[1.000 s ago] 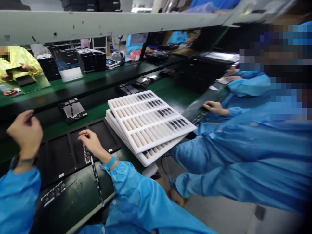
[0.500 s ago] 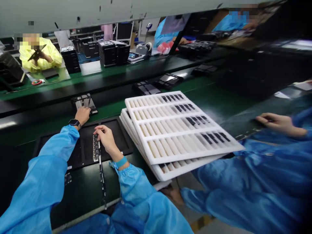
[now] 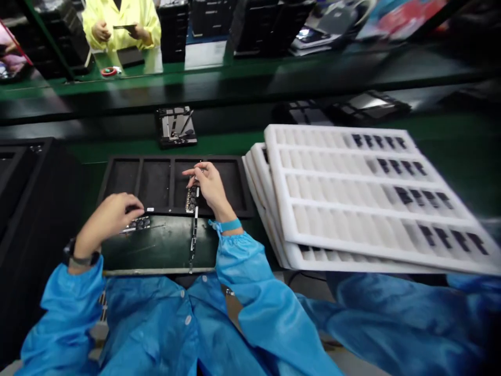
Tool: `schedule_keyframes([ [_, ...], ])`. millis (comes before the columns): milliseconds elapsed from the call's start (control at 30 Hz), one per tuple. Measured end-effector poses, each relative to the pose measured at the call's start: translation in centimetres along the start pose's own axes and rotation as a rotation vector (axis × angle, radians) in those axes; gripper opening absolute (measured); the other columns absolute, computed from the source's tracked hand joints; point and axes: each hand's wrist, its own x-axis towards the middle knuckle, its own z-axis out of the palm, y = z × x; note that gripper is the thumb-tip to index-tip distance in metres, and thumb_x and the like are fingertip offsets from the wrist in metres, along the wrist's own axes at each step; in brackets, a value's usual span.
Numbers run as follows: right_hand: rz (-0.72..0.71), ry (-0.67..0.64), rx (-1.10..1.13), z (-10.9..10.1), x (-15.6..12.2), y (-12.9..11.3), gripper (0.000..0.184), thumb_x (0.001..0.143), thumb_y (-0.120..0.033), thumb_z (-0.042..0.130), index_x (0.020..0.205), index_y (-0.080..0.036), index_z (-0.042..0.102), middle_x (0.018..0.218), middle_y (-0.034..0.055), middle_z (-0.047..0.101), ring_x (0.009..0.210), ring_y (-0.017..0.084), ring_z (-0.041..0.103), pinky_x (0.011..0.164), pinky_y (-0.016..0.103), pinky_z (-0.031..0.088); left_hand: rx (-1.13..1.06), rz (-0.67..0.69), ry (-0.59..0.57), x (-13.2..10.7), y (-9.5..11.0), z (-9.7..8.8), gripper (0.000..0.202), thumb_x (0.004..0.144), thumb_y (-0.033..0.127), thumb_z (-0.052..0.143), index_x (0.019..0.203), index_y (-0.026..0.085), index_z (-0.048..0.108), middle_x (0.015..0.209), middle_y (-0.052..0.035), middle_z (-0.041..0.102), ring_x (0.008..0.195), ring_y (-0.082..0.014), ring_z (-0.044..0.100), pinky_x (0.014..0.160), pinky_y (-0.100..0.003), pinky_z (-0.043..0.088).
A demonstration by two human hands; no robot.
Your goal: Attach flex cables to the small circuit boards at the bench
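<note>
My right hand [image 3: 211, 188] pinches the top of a narrow circuit board [image 3: 191, 199] over the black tray [image 3: 156, 185]. A long thin flex strip [image 3: 193, 237] hangs from that board toward the bench edge. My left hand [image 3: 109, 220] is curled just above a second small circuit board [image 3: 136, 225] on the green bench, in front of the tray. A gap shows between its thumb and fingers, and I see nothing in them. Beyond the tray lies an opened flat device [image 3: 176, 126] with a thin dark stick-like piece across it.
Stacked white foam trays [image 3: 376, 193] stand at the right, the top one holding several dark parts in its slots. Dark trays [image 3: 35, 209] are piled at the left. Farther back are more flat devices [image 3: 370, 106] and a person in yellow [image 3: 121, 26].
My left hand has left the opened device and come down beside the second board. My right hand still holds its board. The view has swung left and down.
</note>
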Motion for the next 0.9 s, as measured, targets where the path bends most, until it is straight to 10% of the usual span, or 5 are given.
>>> schedule_keyframes([
  [100, -0.025, -0.074, -0.043, 0.5, -0.5, -0.1, 0.029, 0.096, -0.045, 0.075, 0.098, -0.024, 0.055, 0.094, 0.0046, 0.082, 0.056, 0.012, 0.064, 0.059, 0.025, 0.052, 0.064, -0.057, 0.173, -4.8, -0.9, 5.4, 0.026, 0.099, 0.034, 0.062, 0.110, 0.020, 0.081, 0.111, -0.0141, 0.076, 0.106, -0.0328, 0.065, 0.097, -0.045, 0.051],
  [267, 0.004, -0.164, -0.091, 1.6, -1.3, -0.6, 0.035, 0.088, -0.051, 0.083, 0.092, -0.022, 0.064, 0.089, 0.0049, 0.082, 0.053, 0.011, 0.062, 0.059, 0.028, 0.054, 0.225, -0.152, 0.330, -5.7, -0.6, 11.1, 0.035, 0.105, 0.030, 0.053, 0.129, 0.017, 0.075, 0.124, -0.0202, 0.066, 0.115, -0.0382, 0.056, 0.094, -0.051, 0.047],
  [900, -0.039, -0.171, -0.201, 2.3, -1.5, -0.6, 0.039, 0.082, -0.057, 0.083, 0.087, -0.021, 0.070, 0.076, 0.0028, 0.078, 0.051, 0.011, 0.058, 0.051, 0.025, 0.045, -0.047, -0.036, 0.306, -4.8, -2.1, 10.8, 0.013, 0.094, 0.015, 0.062, 0.101, 0.023, 0.055, 0.117, -0.0129, 0.068, 0.118, -0.0340, 0.057, 0.104, -0.050, 0.042],
])
